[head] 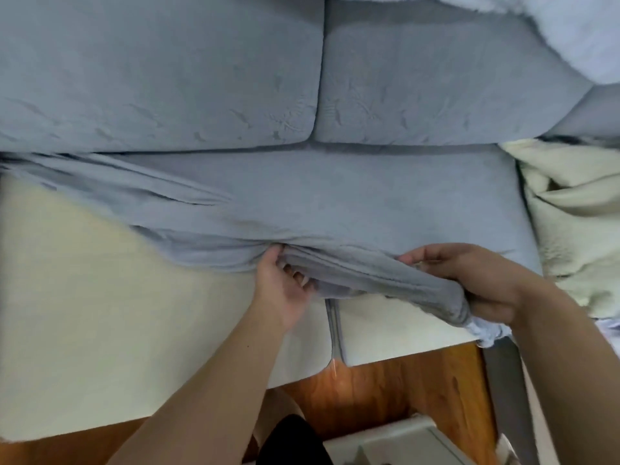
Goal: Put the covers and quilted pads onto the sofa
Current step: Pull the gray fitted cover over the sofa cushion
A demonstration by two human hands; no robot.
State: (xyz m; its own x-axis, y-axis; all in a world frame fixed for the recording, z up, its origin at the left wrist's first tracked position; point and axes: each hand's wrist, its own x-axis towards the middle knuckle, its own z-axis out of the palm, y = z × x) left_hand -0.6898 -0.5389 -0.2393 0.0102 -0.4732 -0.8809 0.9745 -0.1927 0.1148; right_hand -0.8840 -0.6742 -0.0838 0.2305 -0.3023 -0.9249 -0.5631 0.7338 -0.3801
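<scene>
A grey-blue stretch cover (335, 196) lies over the right part of the sofa's seat, its front edge bunched up. My left hand (285, 286) grips that bunched edge from below, near the gap between two cream seat cushions (100, 297). My right hand (469, 276) holds the gathered edge further right, above the seat's front corner. The left cream cushion is bare; the cover slants across its back. Two back cushions (167, 72) wear grey-blue covers.
A crumpled cream quilted pad (577, 223) lies on the seat at the right. A pale fluffy blanket (570, 25) hangs at the top right. Wooden floor (385, 387) shows below the sofa front, with a white box-like object (402, 441) near my feet.
</scene>
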